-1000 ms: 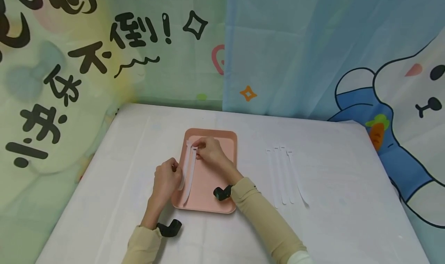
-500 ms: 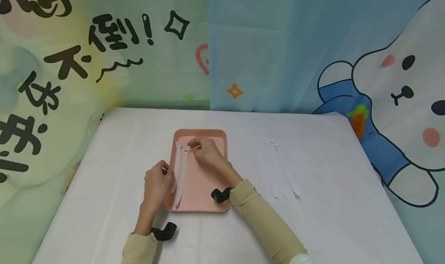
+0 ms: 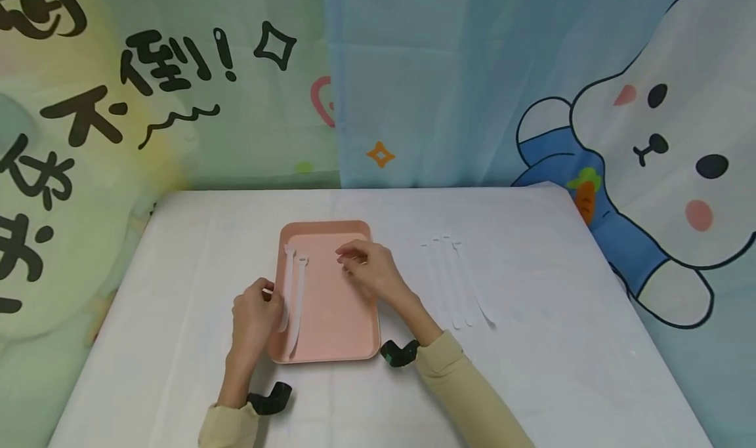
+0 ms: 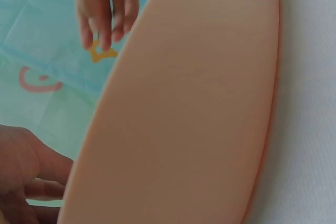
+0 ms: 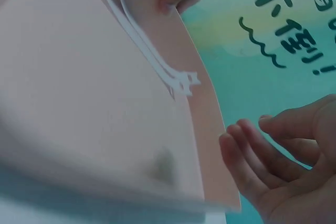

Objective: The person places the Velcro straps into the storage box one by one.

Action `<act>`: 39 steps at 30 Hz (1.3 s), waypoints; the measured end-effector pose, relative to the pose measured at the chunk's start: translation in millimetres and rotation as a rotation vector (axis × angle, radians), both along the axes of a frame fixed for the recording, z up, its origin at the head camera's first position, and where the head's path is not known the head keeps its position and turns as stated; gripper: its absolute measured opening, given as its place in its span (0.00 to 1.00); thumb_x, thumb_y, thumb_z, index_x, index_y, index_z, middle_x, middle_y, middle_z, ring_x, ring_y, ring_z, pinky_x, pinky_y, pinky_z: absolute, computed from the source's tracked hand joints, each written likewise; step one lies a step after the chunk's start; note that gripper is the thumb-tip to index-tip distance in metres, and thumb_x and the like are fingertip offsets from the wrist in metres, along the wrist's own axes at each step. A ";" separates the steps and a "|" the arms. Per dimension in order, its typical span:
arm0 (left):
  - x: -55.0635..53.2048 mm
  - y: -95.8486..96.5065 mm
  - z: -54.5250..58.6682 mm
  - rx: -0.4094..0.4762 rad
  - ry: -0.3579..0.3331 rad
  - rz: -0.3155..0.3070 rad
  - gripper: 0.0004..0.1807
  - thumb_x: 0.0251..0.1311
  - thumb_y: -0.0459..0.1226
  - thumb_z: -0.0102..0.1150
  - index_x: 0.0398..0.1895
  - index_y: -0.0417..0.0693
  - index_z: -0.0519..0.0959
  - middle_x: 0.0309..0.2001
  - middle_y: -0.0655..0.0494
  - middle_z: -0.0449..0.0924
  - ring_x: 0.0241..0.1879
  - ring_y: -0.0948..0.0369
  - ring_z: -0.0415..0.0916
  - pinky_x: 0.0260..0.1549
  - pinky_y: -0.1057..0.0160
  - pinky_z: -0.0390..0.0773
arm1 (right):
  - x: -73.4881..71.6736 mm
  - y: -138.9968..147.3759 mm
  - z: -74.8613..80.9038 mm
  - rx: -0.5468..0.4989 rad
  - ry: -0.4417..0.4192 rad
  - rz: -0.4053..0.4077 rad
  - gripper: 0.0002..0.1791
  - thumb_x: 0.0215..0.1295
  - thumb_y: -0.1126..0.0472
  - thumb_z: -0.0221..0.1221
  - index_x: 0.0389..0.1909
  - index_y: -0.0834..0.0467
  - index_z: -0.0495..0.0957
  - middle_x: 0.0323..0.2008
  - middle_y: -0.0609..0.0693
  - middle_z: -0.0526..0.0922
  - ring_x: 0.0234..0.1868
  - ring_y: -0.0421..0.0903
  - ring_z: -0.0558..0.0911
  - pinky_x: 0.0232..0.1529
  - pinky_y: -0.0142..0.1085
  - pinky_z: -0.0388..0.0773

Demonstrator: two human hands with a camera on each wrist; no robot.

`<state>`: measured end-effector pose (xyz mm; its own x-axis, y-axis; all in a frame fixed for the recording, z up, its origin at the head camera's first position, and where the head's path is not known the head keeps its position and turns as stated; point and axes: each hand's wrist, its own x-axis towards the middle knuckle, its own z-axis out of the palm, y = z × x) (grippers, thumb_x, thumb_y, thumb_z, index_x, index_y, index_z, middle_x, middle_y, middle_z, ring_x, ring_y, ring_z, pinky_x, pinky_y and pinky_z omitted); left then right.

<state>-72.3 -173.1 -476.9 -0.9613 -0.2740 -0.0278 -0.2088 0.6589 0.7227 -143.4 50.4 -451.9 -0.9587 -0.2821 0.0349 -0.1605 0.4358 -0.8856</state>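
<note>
Two white cable ties lie side by side along the left part of a pink tray, their square heads toward the far end. Beside them my left hand holds the tray's left rim between thumb and bent fingers; part of that hand shows past the rim in the left wrist view. Over the tray's right half hovers my right hand, apart from the ties. The right wrist view shows its fingers loosely bent with nothing between them, and the tie heads close by.
Several more white cable ties lie in a row on the white-covered table, right of the tray. They are hard to see against the cloth. A printed curtain hangs behind the table.
My right hand has drawn away to the right from the heads of the two ties, its fingers now loose. My left hand stays at the tray's rim. The head view has shifted.
</note>
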 end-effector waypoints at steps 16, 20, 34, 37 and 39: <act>3.4 0.5 0.7 0.018 -0.008 0.000 0.15 0.67 0.32 0.53 0.49 0.30 0.82 0.34 0.35 0.86 0.30 0.46 0.84 0.27 0.52 0.81 | 2.9 80.9 -7.7 -0.037 0.018 -0.219 0.11 0.70 0.70 0.60 0.50 0.66 0.83 0.40 0.60 0.89 0.40 0.52 0.88 0.40 0.34 0.85; 3.9 0.3 1.2 0.020 0.003 0.000 0.15 0.66 0.32 0.54 0.48 0.29 0.83 0.34 0.35 0.86 0.29 0.46 0.84 0.27 0.51 0.81 | 1.5 103.0 -11.2 -0.010 -0.001 -0.245 0.12 0.71 0.70 0.59 0.52 0.67 0.83 0.41 0.61 0.88 0.42 0.54 0.88 0.42 0.38 0.86; 5.7 -4.5 4.7 0.021 -0.026 -0.045 0.16 0.66 0.32 0.54 0.50 0.30 0.82 0.35 0.37 0.86 0.30 0.48 0.83 0.26 0.55 0.80 | -8.1 155.1 -21.2 0.089 -0.070 -0.366 0.14 0.71 0.66 0.61 0.53 0.67 0.83 0.45 0.63 0.87 0.46 0.56 0.87 0.43 0.37 0.85; 5.0 -3.5 5.9 0.030 -0.030 -0.051 0.16 0.66 0.32 0.53 0.50 0.30 0.82 0.35 0.37 0.87 0.30 0.48 0.84 0.27 0.54 0.80 | -12.0 167.7 -21.7 0.116 -0.057 -0.378 0.13 0.72 0.65 0.60 0.53 0.66 0.83 0.45 0.64 0.87 0.45 0.56 0.86 0.40 0.30 0.83; 4.2 -2.6 6.2 0.034 -0.026 -0.052 0.16 0.65 0.32 0.53 0.50 0.30 0.82 0.35 0.36 0.87 0.30 0.48 0.84 0.27 0.54 0.80 | -16.1 176.4 -21.1 0.127 -0.048 -0.397 0.13 0.72 0.65 0.60 0.53 0.66 0.83 0.45 0.64 0.87 0.44 0.55 0.86 0.38 0.26 0.81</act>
